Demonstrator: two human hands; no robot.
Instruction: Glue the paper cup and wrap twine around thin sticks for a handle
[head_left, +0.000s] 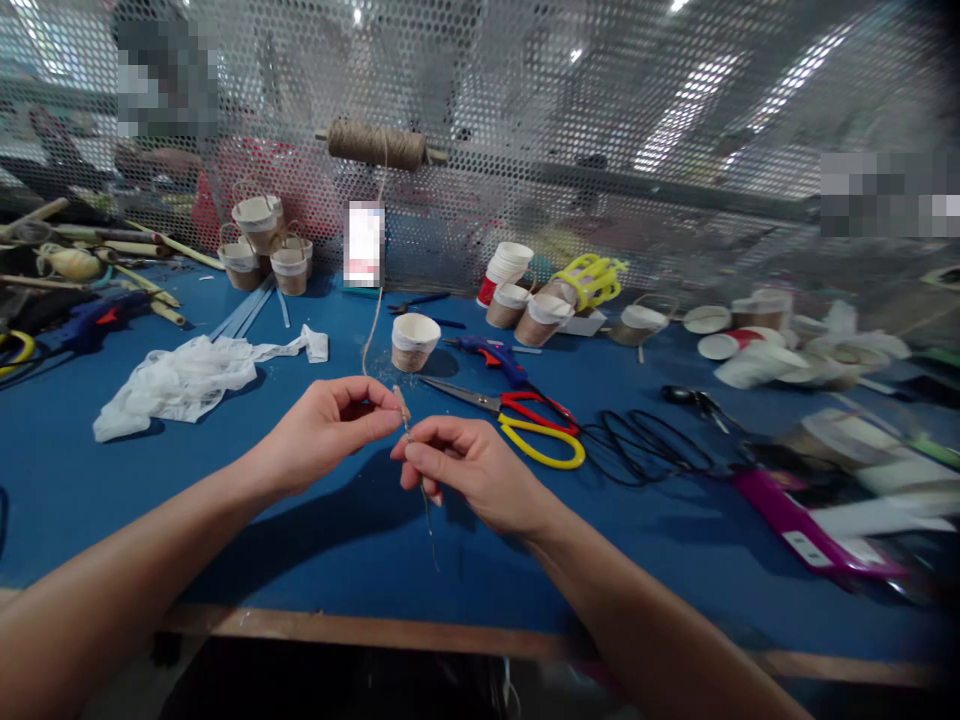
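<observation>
Both hands meet over the blue table (315, 560), near its front edge. My left hand (337, 425) pinches a thin twisted twine piece (403, 408) near its upper end. Just right of it and lower, my right hand (469, 465) closes on the same piece, and a thin tail hangs below the fingers. Twine runs from a spool (376, 145) on the mesh down to behind my left hand; whether it joins the held piece cannot be told. Beyond the hands stands a small burlap-wrapped cup (415, 343).
Scissors (525, 415) with red and yellow handles lie right of the cup, beside a blue glue gun (491, 358) and black cable. White fabric (184, 385) lies left. Several cups (259, 240) stand along the mesh. A purple power strip (802, 525) is at right.
</observation>
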